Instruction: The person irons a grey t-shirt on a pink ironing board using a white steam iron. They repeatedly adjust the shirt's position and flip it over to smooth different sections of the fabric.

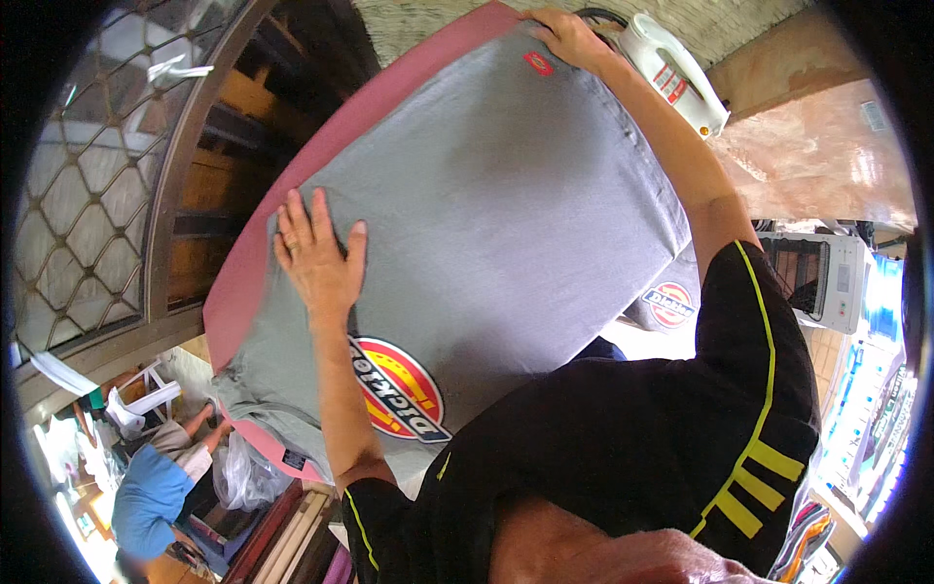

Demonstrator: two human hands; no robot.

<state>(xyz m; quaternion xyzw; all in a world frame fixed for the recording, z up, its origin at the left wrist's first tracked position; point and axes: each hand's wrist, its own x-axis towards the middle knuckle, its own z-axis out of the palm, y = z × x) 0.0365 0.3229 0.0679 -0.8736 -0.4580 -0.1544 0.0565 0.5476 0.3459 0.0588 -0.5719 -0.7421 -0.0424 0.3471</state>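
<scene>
A grey T-shirt [486, 214] lies spread over a dusty-pink padded board [336, 131], which shows along its far left side. My left hand [316, 255] rests flat on the shirt near its left edge, fingers apart. At the far corner, my right hand [574, 41] has its fingers closed on the shirt's edge, beside a small red tag [537, 63]. A large red, yellow and black print [399, 389] sits on the near left part of the cloth. Fabric bunches in folds at the left end [258, 389]. A smaller round print [669, 305] shows on grey fabric at the right.
A white plastic jug [671, 73] stands just past my right forearm. On the left is a metal lattice gate [88, 214]. A person in a blue top [154, 496] is at lower left, near a clear plastic bag [248, 472]. A white appliance [837, 282] stands at right.
</scene>
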